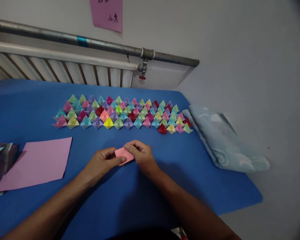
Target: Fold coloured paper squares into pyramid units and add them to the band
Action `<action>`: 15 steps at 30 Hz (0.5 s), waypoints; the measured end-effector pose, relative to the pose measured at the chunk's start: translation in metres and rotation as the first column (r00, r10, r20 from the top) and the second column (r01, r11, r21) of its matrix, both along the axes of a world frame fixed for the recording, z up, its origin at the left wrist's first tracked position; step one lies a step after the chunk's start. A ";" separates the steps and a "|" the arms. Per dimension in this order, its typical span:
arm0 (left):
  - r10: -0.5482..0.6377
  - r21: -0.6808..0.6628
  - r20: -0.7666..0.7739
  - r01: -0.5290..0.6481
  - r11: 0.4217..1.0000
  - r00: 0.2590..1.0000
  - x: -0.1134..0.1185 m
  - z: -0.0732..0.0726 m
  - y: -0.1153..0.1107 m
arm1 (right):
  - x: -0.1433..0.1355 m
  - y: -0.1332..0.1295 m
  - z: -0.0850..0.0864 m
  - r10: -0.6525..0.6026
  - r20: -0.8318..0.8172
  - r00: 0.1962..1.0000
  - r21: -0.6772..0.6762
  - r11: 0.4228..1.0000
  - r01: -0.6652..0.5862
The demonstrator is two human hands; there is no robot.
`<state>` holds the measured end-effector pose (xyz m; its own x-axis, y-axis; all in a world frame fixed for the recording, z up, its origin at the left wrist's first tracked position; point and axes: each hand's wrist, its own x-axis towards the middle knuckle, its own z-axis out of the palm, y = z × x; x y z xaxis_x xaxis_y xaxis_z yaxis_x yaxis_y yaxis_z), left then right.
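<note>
Between my two hands is a small folded pink paper (pixel 122 153), held just above the blue table surface (pixel 95 203). My left hand (pixel 106 160) pinches its left side, thumb lying across the front. At the upper right edge, my right hand (pixel 140 154) grips it between thumb and fingers. Beyond my hands stand several rows of folded paper boats (pixel 118 123) in many colours, packed close together. How the pink paper is folded behind my fingers is hidden.
A large pink sheet (pixel 46 163) lies at left beside a stack of coloured papers (pixel 5 160). To the right is a folded pale blue cloth (pixel 215 140). Along the wall run a radiator (pixel 65 68), a metal pipe (pixel 110 45) and a red-handled valve (pixel 142 77).
</note>
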<state>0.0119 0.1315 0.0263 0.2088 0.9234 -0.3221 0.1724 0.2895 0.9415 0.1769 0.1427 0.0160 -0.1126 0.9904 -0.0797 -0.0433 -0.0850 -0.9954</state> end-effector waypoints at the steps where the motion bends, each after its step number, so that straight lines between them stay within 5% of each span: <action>1: -0.018 -0.014 -0.003 0.018 1.000 1.000 0.000 -0.001 0.000 | 0.000 0.000 0.000 -0.015 0.005 1.000 0.002 1.000 0.015; 15: -0.112 0.035 0.012 0.112 0.993 0.994 0.002 -0.004 0.003 | 0.005 0.007 -0.002 -0.060 0.115 0.992 0.121 0.992 0.046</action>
<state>0.0135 0.1341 0.0225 0.3158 0.9045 -0.2866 0.1884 0.2363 0.9532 0.1819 0.1493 0.0137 -0.0560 0.9980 0.0283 0.0738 0.0324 -0.9967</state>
